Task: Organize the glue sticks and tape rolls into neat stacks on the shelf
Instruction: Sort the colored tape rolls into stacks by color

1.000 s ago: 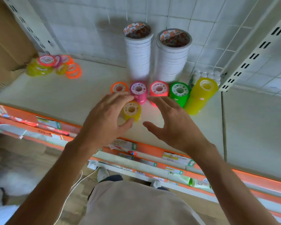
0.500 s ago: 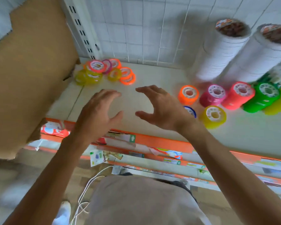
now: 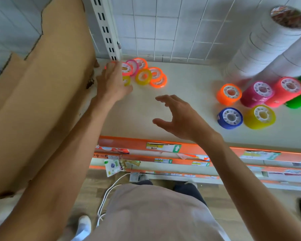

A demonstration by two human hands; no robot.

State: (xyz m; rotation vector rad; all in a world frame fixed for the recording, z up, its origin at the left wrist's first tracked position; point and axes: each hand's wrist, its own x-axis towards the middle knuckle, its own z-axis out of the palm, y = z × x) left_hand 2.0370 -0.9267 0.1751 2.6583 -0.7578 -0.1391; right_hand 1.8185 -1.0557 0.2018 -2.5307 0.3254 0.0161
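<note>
Left hand (image 3: pixel 112 82) fingers at the loose tape pile (image 3: pixel 144 73), grip unclear; right hand (image 3: pixel 182 119) spread, empty, over bare shelf (image 3: pixel 189 87)

Torn cardboard (image 3: pixel 42 94) leans left; a white cable (image 3: pixel 108 192) hangs below.

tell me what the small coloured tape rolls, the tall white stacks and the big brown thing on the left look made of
Small coloured tape rolls, e.g. the yellow one: glossy, partly see-through plastic film wound on white, seemingly plastic, spoked cores.

Tall white stacks: matte white rolls, probably paper-faced tape, with thin seams between rolls.

Brown sheet: almost surely corrugated cardboard, dull, with torn ragged edges.

Shelf: smooth, pale, likely painted metal.
</note>
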